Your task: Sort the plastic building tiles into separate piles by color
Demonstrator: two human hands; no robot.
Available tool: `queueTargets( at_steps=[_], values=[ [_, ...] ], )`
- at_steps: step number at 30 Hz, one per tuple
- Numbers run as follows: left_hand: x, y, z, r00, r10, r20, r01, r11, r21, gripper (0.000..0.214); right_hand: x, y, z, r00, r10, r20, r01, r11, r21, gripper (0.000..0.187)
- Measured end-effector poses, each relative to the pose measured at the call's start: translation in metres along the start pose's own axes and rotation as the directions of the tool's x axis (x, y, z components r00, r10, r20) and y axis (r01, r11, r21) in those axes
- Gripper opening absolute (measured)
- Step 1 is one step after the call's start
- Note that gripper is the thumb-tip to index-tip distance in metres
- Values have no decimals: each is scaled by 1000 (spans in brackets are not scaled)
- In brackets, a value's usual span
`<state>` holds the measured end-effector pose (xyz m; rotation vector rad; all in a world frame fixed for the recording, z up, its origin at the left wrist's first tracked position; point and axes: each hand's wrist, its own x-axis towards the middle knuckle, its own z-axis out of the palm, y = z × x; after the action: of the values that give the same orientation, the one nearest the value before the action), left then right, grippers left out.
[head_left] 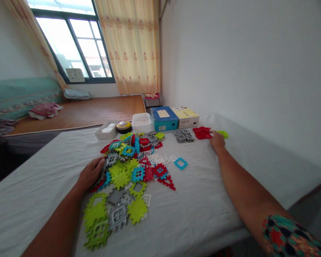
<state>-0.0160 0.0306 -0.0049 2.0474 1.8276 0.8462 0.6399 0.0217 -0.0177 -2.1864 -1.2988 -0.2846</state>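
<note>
A heap of toothed plastic building pieces in lime green, red, blue and grey lies on the sheeted table. My left hand rests against the heap's left side, palm down, its fingers loosely out over grey pieces; some fingers are hidden. Far to the right, my right hand is closed at a lime-green building piece, partly hidden behind the hand. Its thumb side is next to a group of red pieces. Left of these sits a group of grey pieces. A blue square frame piece lies apart from the heap.
Along the far edge stand a white box, a round black-and-yellow tin, a clear plastic tub, a blue box and a yellow-and-white box. A white wall borders the right side.
</note>
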Motion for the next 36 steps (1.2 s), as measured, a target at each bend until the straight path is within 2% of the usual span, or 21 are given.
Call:
queueTargets(
  at_steps=[2,5,7,9,10,11,14,15,16,17,18,21,25,26,27,28,30,32,33,34,36],
  values=[
    [-1,2,0,1000,3,-5,-3,1000,4,59,1,-3,-2,999,-21,27,22,1000,-15,44],
    [-4,8,-1,1000,4,0,-4,1000,4,61,2,-21,-9,995,-82,-51,82,997,13,41],
    [-6,12,-1,1000,1,4,-1,1000,-1,62,-4,-50,-16,979,-190,-70,198,971,136,37],
    [-8,15,-1,1000,3,0,-3,1000,-3,62,-21,-89,-27,925,-378,51,337,872,356,33],
    [-9,16,-1,1000,7,-3,-7,1000,-3,61,-35,-111,-33,853,-501,147,379,788,485,31],
    [-9,16,-1,1000,11,-4,-11,1000,-5,61,-51,-133,-39,734,-638,233,409,689,598,32],
    [-10,15,-1,1000,26,2,-26,1000,-18,60,-103,-184,-55,293,-903,316,471,423,774,46],
    [-10,15,-1,999,32,3,-32,999,-23,60,-117,-194,-58,186,-935,301,493,354,794,51],
    [-10,15,-1,999,38,4,-38,999,-27,61,-128,-201,-61,111,-952,284,516,299,803,54],
    [-10,14,-1,999,45,3,-45,999,-30,62,-136,-205,-63,69,-960,271,534,265,803,53],
    [-9,14,-1,999,50,1,-50,998,-31,61,-140,-207,-64,55,-962,266,545,252,800,49],
    [-8,13,-1,999,47,-9,-48,998,-31,59,-145,-206,-64,74,-956,283,537,277,797,44],
    [-6,9,-1,999,31,-6,-31,999,-24,59,-140,-206,-59,84,-951,296,513,296,805,57],
    [-5,7,-1,999,32,-4,-32,999,-23,59,-135,-204,-57,105,-950,296,497,308,811,59],
    [-4,6,-1,999,33,-4,-33,999,-23,59,-126,-201,-55,155,-943,295,473,334,815,59],
    [-3,4,-1,999,34,-3,-34,999,-22,59,-115,-195,-53,238,-924,299,441,377,814,57],
    [-2,1,-1,999,38,3,-38,999,-22,59,-86,-174,-47,491,-816,306,367,512,777,48],
    [-1,0,-1,999,35,5,-35,999,-19,59,-53,-139,-39,773,-576,265,282,687,670,40],
    [-1,0,-1,1000,31,5,-31,999,-18,59,-37,-119,-35,882,-425,204,235,771,592,39],
    [-1,1,-2,1000,25,6,-25,1000,-17,60,-23,-97,-30,951,-279,130,179,844,506,39],
    [-1,2,-3,1000,17,7,-17,1000,-16,60,-3,-55,-19,998,-58,-27,64,935,348,39]
  ],
)
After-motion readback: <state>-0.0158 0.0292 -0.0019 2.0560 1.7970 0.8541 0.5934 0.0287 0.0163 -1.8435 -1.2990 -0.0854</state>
